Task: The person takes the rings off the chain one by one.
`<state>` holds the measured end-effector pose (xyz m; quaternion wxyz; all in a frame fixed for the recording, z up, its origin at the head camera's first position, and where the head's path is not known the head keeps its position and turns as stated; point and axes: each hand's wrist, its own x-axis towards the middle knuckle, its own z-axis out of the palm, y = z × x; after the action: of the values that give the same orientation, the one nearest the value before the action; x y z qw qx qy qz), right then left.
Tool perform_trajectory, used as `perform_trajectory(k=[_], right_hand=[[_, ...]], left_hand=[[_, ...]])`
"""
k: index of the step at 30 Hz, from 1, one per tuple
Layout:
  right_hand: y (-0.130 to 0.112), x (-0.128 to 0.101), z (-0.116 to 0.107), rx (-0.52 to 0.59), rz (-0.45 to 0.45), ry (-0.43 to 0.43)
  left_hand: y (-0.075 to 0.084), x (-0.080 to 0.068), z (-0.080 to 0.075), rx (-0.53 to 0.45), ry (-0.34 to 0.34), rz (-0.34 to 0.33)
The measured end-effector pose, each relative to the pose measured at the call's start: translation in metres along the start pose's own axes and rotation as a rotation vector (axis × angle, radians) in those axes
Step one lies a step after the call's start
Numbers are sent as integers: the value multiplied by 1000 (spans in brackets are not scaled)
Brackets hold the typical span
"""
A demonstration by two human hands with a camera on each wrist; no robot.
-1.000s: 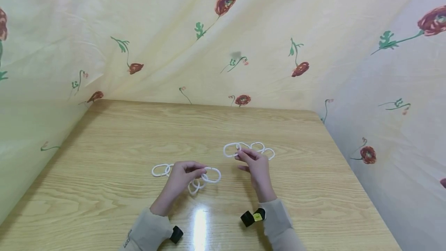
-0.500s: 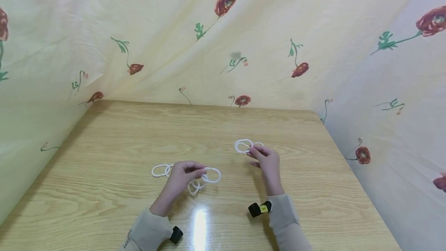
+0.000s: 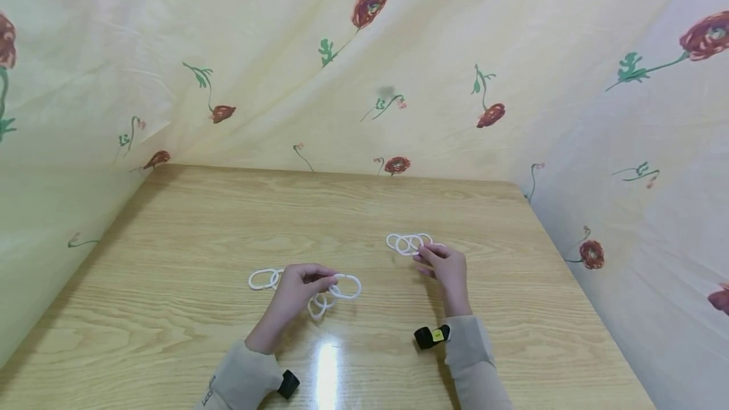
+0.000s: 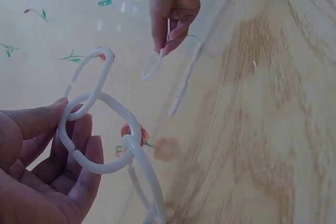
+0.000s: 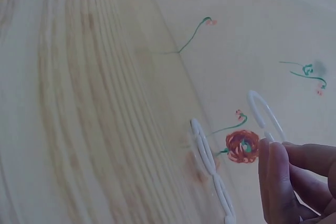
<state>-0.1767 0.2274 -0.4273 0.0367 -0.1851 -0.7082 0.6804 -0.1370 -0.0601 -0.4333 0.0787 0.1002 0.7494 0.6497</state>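
Note:
In the head view my left hand (image 3: 302, 286) pinches a white plastic chain link (image 3: 346, 286) between thumb and fingers. The left wrist view shows that link (image 4: 100, 72) hooked through a second link (image 4: 131, 114), with a third link (image 4: 149, 177) hanging below it. My right hand (image 3: 448, 269), farther right and back, pinches another white link (image 5: 270, 111) by one end. Behind and left of these fingertips, more white links (image 3: 401, 243) lie in an overlapping row. In the right wrist view, linked pieces (image 5: 207, 153) rest low on the table.
White links (image 3: 262, 279) lie on the wooden table (image 3: 171, 233) left of my left hand, partly hidden by it. A flowered cloth (image 3: 273, 68) rises behind the table and along both sides. Black wrist cameras (image 3: 288, 384) sit on both sleeves.
My right hand has moved to the right and slightly nearer me. The white links by it have shifted and now lie mostly left of its fingertips. The left hand stays in place.

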Motion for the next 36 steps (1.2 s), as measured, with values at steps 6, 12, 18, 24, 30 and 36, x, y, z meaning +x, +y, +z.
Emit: perform_trajectory(k=[6,12,18,24,30,36], right_hand=[[5,4,-5,-33,17,-17],[8,7,-9,-87,44,-34],[8,7,-13,-133,70,-51],[7,7,-16,-185,77,-65],[8,9,-19,-197,94,-79],[9,11,-22,-198,91,-77]], left_hand=[[0,0,1,-5,3,3],[0,1,2,-8,9,-7],[0,1,1,-9,-3,-1],[0,0,1,-21,-10,-2],[0,0,1,-13,-10,9],[0,0,1,-14,-9,7]])
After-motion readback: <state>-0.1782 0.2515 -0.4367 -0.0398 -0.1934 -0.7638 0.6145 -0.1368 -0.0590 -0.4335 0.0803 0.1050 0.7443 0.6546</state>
